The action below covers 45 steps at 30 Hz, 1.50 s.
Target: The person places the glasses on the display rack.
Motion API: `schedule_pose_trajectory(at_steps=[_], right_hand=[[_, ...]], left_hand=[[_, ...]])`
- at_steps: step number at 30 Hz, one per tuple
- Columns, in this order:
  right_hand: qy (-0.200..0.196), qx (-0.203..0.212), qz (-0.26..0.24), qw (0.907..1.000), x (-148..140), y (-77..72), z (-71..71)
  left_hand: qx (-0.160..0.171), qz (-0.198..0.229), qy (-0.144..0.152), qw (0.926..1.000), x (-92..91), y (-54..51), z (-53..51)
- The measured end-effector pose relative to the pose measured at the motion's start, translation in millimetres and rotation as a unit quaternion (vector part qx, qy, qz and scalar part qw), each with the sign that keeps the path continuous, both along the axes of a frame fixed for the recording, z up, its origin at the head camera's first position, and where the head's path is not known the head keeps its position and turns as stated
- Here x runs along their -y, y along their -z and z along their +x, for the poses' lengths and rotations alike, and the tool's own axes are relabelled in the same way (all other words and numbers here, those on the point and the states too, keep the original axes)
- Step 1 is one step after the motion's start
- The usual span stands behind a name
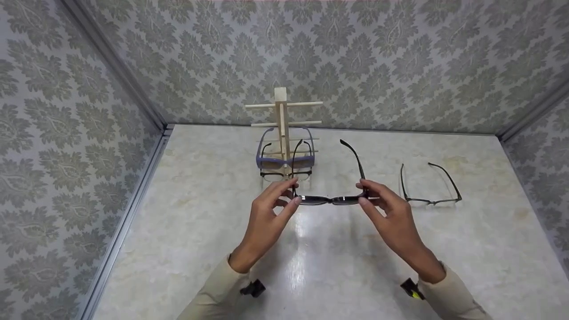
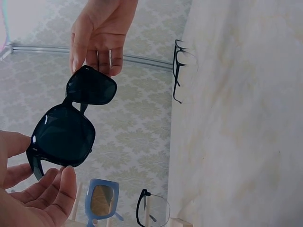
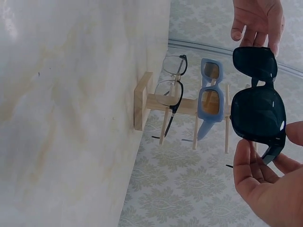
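Observation:
Black sunglasses (image 1: 330,200) with dark lenses (image 2: 64,135) are held up between both hands, temples unfolded and pointing toward the rack. The left hand (image 1: 269,215) pinches one hinge corner between thumb and fingers. At the other corner the right hand (image 1: 393,218) pinches the frame the same way. Just beyond stands a wooden rack (image 1: 280,111) with side pegs. Blue-framed sunglasses (image 3: 210,101) sit on it, and below them dark-rimmed clear glasses (image 3: 182,97). The held sunglasses are above the table, off the rack.
Another pair of thin dark eyeglasses (image 1: 433,202) rests on the marbled table (image 1: 186,249) to the right, temples unfolded. Patterned panels (image 1: 213,53) enclose the table at the back and sides. Small black pieces (image 1: 253,289) are by both sleeves.

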State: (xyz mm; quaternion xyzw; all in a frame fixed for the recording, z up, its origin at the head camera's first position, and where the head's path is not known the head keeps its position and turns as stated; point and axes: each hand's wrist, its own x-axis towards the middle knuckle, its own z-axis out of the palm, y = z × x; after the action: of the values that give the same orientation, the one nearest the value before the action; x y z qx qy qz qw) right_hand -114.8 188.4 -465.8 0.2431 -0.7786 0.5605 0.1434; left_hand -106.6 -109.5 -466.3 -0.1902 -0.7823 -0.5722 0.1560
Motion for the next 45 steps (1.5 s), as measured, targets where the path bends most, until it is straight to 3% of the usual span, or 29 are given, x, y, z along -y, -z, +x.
schedule_pose_trajectory(at_steps=[18,32,45], right_hand=[[-0.016,0.003,0.013,0.9998,11,-9.8,-6.6],[-0.032,0.006,0.021,0.9992,28,-22.0,-16.7],[-0.066,0.031,0.025,0.997,42,-37.8,-31.9]], left_hand=[[-0.011,0.0,-0.009,0.9999,13.3,-10.1,5.2],[-0.023,-0.009,-0.034,0.9991,31.2,-18.7,4.8],[-0.008,-0.009,-0.042,0.999,51.1,-31.0,-7.7]])
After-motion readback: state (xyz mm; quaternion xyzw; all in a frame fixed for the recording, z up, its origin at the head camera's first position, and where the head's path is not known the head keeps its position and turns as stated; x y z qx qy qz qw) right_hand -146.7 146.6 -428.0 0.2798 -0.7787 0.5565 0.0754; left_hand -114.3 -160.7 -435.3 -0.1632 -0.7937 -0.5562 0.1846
